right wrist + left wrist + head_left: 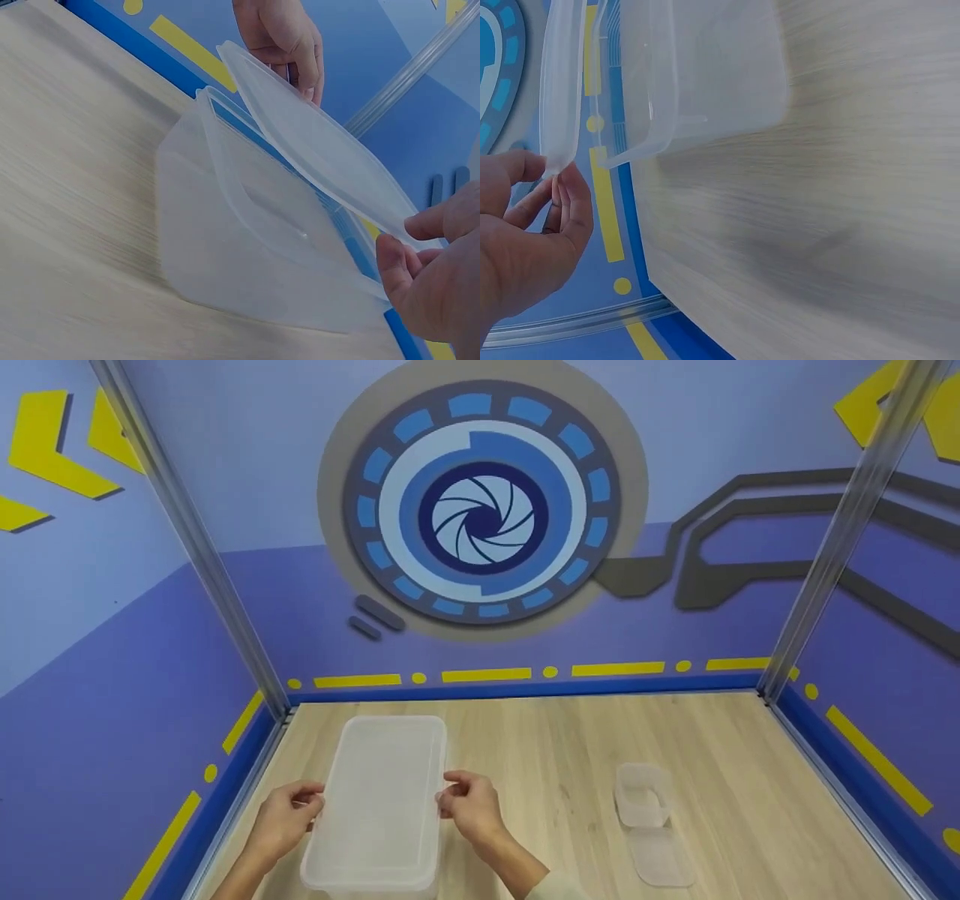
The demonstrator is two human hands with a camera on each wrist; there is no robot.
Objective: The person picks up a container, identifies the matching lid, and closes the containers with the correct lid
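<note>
Both hands hold a translucent white lid (379, 795) by its long edges. My left hand (281, 817) pinches the left edge between thumb and fingers, seen closely in the left wrist view, where the lid (561, 82) stands apart from the box below. On the opposite edge, my right hand (472, 808) pinches the lid the same way. Beneath the lid, a deep clear plastic box (247, 225) sits on the table; a gap shows between its rim and the lid in the right wrist view. From the head view the lid hides nearly all of the box.
To the right on the wooden table (540, 780) stands a small clear container (643, 810). A small flat lid (662, 856) lies in front of it. Blue printed panels and metal corner posts (225, 607) enclose the table at the back and sides.
</note>
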